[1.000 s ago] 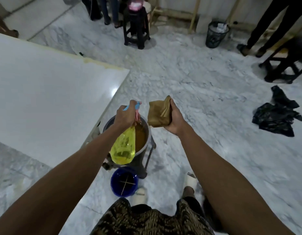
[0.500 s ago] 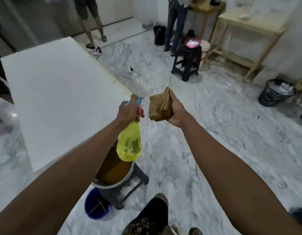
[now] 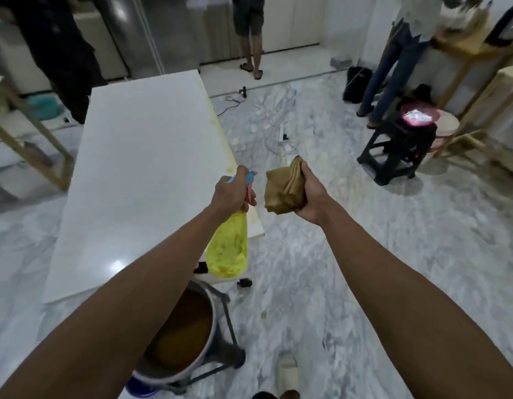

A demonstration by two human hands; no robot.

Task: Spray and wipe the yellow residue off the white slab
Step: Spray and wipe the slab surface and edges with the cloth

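The long white slab (image 3: 140,174) stretches away on the left, with yellow residue (image 3: 220,133) smeared along its right edge. My left hand (image 3: 231,194) grips the neck of a yellow spray bottle (image 3: 228,249) with a blue and pink trigger head; the bottle hangs over the slab's near right corner. My right hand (image 3: 310,194) holds a folded brown cloth (image 3: 284,188) beside the bottle, above the floor just right of the slab.
A grey pot of brown liquid (image 3: 177,338) sits on a stool by my left forearm, a blue bucket (image 3: 140,388) beneath. A black stool (image 3: 399,151) stands at right. Cables (image 3: 275,139) lie on the marble floor. Three people stand at the back. Wooden frames flank both sides.
My view has swung left and up along the slab, bringing its full length and far end into sight. Both hands keep their grips and have moved forward over the slab's near corner.
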